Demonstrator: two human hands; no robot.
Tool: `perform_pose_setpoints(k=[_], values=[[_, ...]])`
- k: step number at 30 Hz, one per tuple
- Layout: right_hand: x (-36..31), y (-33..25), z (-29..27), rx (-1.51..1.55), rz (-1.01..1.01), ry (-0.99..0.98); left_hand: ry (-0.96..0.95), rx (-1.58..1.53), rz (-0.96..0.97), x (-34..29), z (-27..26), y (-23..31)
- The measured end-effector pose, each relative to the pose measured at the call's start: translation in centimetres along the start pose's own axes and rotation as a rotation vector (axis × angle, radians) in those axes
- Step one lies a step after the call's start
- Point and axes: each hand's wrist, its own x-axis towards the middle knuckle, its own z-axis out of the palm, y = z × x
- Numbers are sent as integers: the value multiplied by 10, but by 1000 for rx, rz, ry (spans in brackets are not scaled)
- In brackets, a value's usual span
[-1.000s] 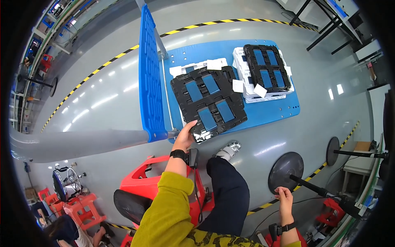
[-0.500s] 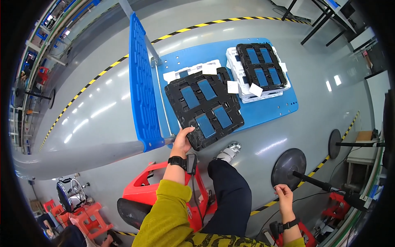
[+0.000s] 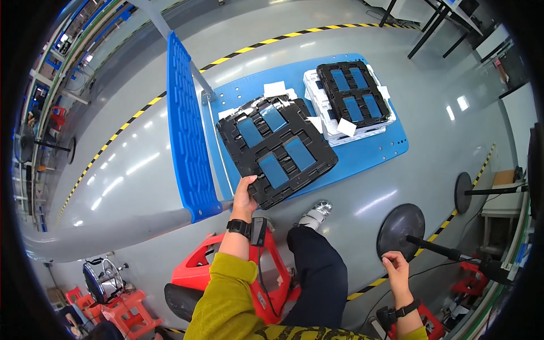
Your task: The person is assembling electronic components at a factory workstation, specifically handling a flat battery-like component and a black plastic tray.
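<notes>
My left hand [image 3: 243, 199] grips the near corner of a black plastic tray [image 3: 280, 148], thumb on its top. Several blue rectangular panels [image 3: 274, 171] lie in the tray's recesses. The tray sits slightly tilted over white trays [image 3: 225, 113] on a blue platform cart [image 3: 362, 148]; how far it is lifted off them, I cannot tell. Away to the lower right, my right hand [image 3: 399, 271] hangs above the floor, thumb and fingertips drawn together. Anything between those fingertips is too small to make out.
Another black tray [image 3: 368, 111] with blue panels tops a white stack [image 3: 358, 136] on the cart, with paper slips [image 3: 346, 127] around it. The cart's blue upright panel [image 3: 184, 124] rises at left. A red stool [image 3: 195, 263] and round black stand base [image 3: 401, 229] are near me.
The black tray in my left hand looks larger and differently tilted, with a glare on one panel. The whole view has shifted slightly. My right hand keeps its pinched pose.
</notes>
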Motion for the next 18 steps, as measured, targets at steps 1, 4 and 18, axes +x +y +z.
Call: perform_pose_setpoints(k=[1,4,18], values=[[2,-3,2,4,2,1,-6,-2,17,0,4,2],[7,-5,8,24,29,-49,-53,29,64,-1,0,14],[-76,-53,2,826,76,-340,-349,413,-328,-198,65,8]])
